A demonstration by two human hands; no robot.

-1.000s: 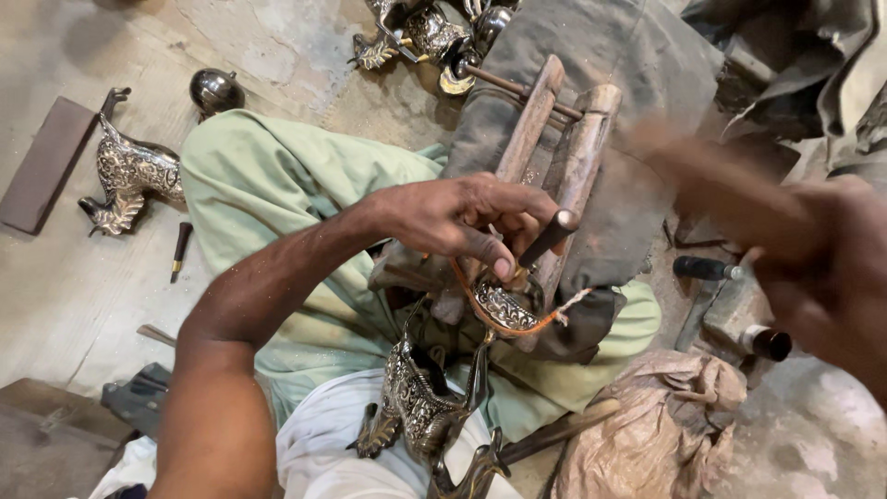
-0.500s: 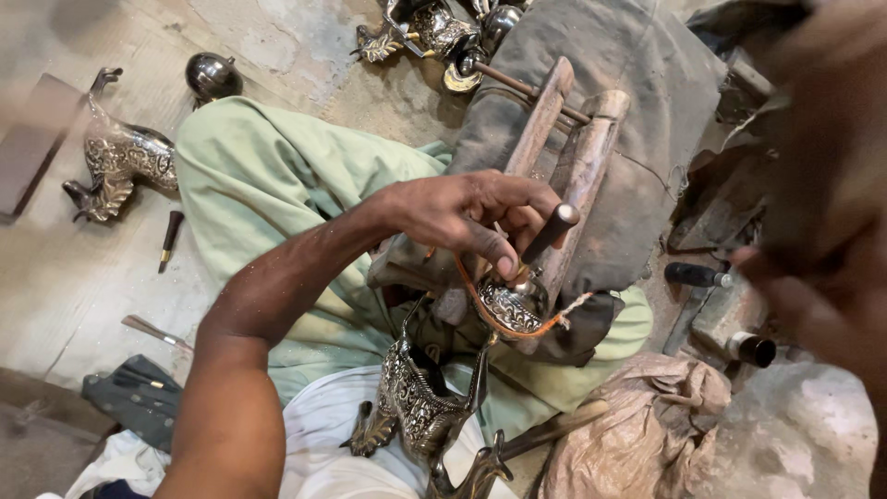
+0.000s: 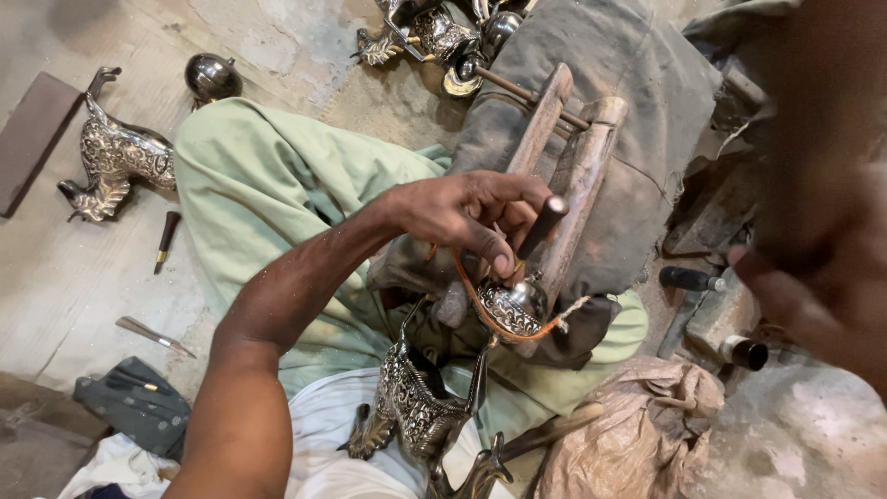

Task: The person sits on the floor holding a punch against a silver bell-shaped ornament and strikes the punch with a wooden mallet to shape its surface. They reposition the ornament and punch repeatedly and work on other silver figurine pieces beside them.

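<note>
Our left hand (image 3: 471,217) is closed around a dark-handled punch (image 3: 540,226), its tip set on an engraved silver knob (image 3: 511,308) ringed by an orange cord (image 3: 471,300). The knob rests against a wooden clamp (image 3: 573,176) on grey cloth (image 3: 628,83). Our right hand (image 3: 822,268) is blurred at the right edge; we cannot tell its grip. An ornate metal animal figure (image 3: 420,411) lies in our lap, another (image 3: 115,157) on the floor.

Floor-level metalcraft workshop, ornate silver animal figures (image 3: 113,157), chisels (image 3: 165,238) on bare concrete, worn wooden clamp (image 3: 568,176)
</note>
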